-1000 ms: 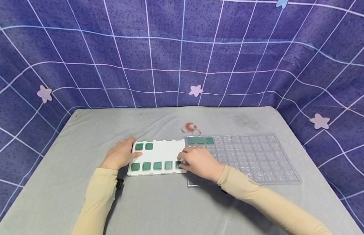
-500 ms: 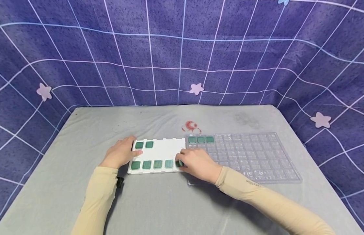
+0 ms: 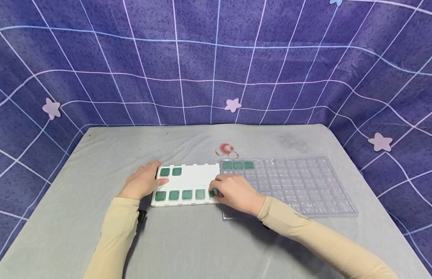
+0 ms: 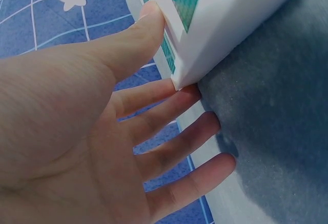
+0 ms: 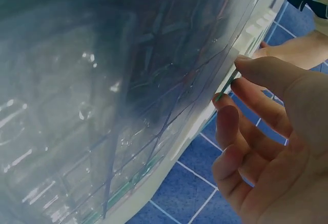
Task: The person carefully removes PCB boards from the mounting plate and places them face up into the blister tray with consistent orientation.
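Four green boards (image 3: 187, 195) lie in the near row of a white tray (image 3: 191, 180); two more, the far pair (image 3: 171, 171), are at the left of its far row. Right hand (image 3: 238, 192): thumb and fingertips pinch a further board, the pinched board (image 3: 214, 192), at the near right corner of the white tray. Right wrist view shows it edge-on and tilted; cannot tell whether it is clear of its slot. Left hand (image 3: 140, 182): grips the left end of the white tray, thumb on the top face, index and middle fingers against the edge, the other two fingers extended past it.

Transparent tray (image 3: 299, 186), divided into small compartments, sits just right of the white tray, partly covered by the right hand and forearm. Three boards (image 3: 238, 165) occupy its far row, left end. Both trays on a grey cloth-covered surface (image 3: 188, 244); red mark (image 3: 225, 149) beyond them. Backdrop: blue gridded curtain (image 3: 198, 64) with pale stars (image 3: 233, 105).
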{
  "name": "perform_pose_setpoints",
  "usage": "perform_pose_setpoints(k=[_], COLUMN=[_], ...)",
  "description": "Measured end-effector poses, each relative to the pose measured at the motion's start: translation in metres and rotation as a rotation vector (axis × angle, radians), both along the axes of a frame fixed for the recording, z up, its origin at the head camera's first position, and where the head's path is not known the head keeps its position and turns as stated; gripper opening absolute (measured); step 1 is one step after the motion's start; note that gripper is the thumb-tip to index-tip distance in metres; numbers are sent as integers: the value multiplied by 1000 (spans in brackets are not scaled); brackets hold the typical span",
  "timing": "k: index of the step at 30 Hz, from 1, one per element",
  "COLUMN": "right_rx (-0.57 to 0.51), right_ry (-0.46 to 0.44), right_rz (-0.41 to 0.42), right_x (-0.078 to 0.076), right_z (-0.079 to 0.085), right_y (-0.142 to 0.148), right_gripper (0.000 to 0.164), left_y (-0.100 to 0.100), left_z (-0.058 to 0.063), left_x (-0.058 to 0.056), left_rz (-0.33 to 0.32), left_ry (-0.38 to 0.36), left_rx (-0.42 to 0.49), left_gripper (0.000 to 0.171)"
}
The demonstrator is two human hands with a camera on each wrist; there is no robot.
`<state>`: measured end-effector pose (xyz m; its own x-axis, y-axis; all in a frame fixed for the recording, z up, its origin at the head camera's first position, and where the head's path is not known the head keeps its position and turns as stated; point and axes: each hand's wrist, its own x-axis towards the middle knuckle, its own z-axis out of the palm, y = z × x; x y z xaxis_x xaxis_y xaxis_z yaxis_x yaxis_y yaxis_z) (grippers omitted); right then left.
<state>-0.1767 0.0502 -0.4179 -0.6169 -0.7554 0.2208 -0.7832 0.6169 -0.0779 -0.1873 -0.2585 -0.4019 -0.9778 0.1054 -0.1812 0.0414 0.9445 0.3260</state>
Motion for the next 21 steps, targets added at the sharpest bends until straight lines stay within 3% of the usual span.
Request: perform_pose_setpoints(k=[9,21], right_rx=[-5,-55], right_ry=[-2,-76], right_rz=[-6,-27], right_x=[0,-9], right_z=[3,6], right_y=[3,13], right_gripper=[20,19], left_y=[-1,-1], left_z=[0,-2], left_x=[-1,-1], left_rz=[9,4], left_ry=[0,1], left_rx=[3,-2], left_gripper=[62,62])
